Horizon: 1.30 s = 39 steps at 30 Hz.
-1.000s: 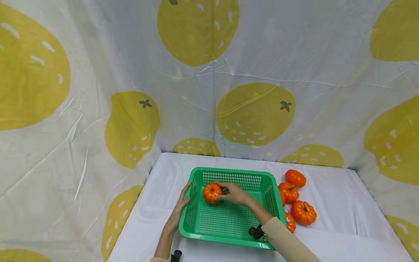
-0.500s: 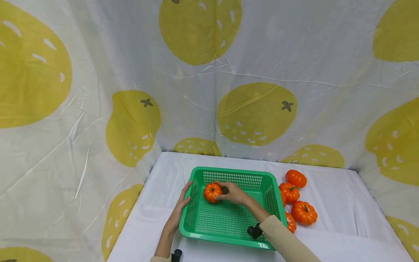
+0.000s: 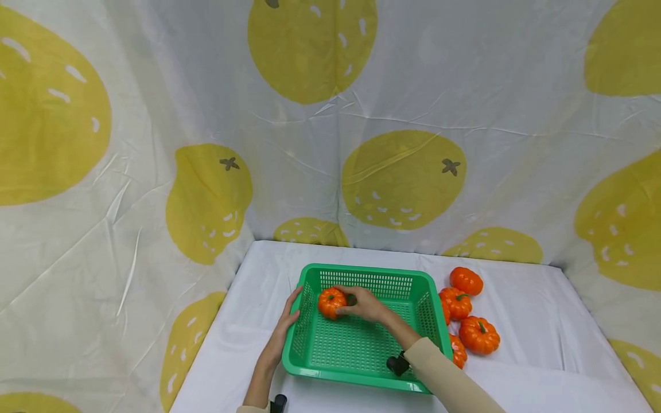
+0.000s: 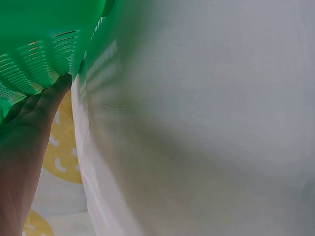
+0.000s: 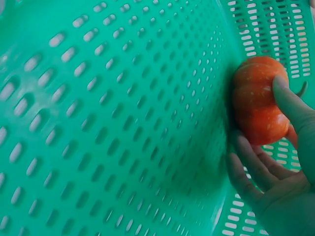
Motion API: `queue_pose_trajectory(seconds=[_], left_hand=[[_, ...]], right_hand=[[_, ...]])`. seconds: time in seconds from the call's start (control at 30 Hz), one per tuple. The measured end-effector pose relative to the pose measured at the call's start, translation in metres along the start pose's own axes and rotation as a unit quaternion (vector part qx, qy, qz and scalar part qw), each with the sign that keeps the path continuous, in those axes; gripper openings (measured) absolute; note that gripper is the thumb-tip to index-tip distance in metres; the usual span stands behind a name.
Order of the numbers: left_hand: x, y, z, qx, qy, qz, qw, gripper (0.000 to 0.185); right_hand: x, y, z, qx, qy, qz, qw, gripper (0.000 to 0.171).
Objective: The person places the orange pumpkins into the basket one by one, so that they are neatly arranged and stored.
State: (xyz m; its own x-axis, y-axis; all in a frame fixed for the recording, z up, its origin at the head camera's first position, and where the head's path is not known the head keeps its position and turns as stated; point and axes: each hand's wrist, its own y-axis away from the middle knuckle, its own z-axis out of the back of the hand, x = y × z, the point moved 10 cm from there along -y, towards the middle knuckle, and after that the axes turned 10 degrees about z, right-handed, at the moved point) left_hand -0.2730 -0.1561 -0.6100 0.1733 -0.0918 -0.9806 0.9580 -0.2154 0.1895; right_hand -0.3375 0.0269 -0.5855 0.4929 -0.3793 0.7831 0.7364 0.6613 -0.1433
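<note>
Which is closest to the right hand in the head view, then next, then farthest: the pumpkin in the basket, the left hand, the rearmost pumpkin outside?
1. pumpkin in the basket, held in the right hand.
2. left hand, at the basket's left wall.
3. rearmost pumpkin outside, far right.

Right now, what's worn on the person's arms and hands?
Both hands are bare: no gloves or rings visible. The right hand comes out of a long beige sleeve. The left hand shows a bare forearm. A small black wrist-mounted device sits at each wrist.
</note>
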Motion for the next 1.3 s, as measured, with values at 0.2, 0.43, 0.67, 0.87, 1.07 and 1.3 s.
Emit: queue_pose_trajectory(seconds=[0.2, 0.43, 0.67, 0.87, 1.07, 1.3], left_hand=[[0.000, -0.001, -0.002, 0.010, 0.005, -0.006, 0.9999, 0.056], [0.000, 0.000, -0.002, 0.010, 0.004, -0.007, 0.9999, 0.056], [0.000, -0.001, -0.002, 0.011, 0.004, -0.006, 0.9999, 0.056], [0.002, -0.001, 0.000, 0.006, 0.012, -0.001, 0.9999, 0.056], [0.002, -0.001, 0.000, 0.005, 0.008, -0.003, 1.0000, 0.056], [0.003, 0.000, 0.000, 0.004, 0.006, -0.001, 1.0000, 0.056]], right_hand=[[0.003, -0.008, -0.006, -0.008, 0.014, 0.007, 1.000, 0.067], [0.000, -0.010, -0.009, -0.008, 0.008, -0.007, 1.000, 0.068], [0.002, -0.006, -0.005, 0.016, -0.016, -0.006, 1.000, 0.075], [0.015, 0.008, 0.017, 0.032, -0.029, -0.029, 0.999, 0.077], [0.042, 0.045, 0.071, -0.025, -0.007, -0.024, 0.999, 0.080], [0.052, 0.108, 0.146, -0.140, 0.057, -0.008, 0.989, 0.074]])
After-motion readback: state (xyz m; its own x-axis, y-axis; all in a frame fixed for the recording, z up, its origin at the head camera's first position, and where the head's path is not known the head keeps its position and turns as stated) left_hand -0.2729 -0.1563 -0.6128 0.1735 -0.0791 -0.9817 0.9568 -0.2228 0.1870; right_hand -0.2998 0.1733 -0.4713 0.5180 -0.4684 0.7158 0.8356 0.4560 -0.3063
